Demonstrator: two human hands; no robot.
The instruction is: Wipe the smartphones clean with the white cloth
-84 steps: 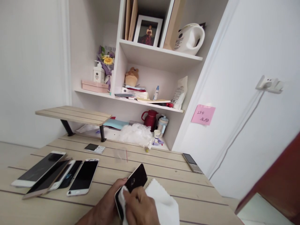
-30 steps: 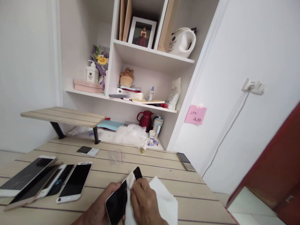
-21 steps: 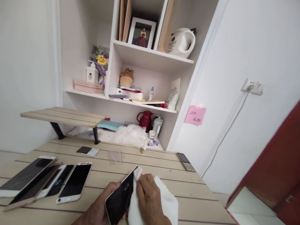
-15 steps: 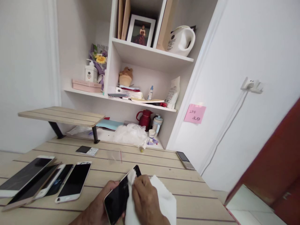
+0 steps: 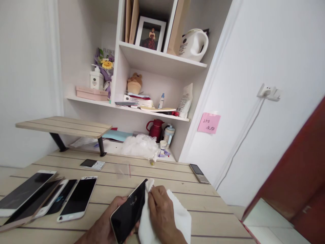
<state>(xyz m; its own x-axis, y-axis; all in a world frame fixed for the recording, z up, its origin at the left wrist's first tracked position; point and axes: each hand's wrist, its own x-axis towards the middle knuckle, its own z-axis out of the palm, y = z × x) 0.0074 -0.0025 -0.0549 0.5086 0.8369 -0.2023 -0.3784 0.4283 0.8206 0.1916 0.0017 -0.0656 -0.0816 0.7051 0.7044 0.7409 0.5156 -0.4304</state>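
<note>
My left hand (image 5: 108, 217) grips a dark-screened smartphone (image 5: 129, 213) along its left edge, thumb on the rim and fingertips showing at the far side. The phone is tilted, its glossy screen facing up toward me. My right hand (image 5: 162, 211) is closed on a white cloth (image 5: 180, 217), pinching a bunched corner of it against the phone's upper right edge. The rest of the cloth drapes under the right hand down to the table.
Several smartphones lie at the left, one a white-framed phone (image 5: 78, 198). Farther back are a keypad phone (image 5: 92, 164), a small clear bag (image 5: 123, 170) and a raised wooden shelf (image 5: 63, 126). Another keypad phone (image 5: 199, 173) lies by the table's right edge. White shelving (image 5: 162, 57) stands behind.
My right hand and the bunched cloth have shifted right, from over the phone's upper screen to its edge, uncovering more screen. My left hand still holds the phone.
</note>
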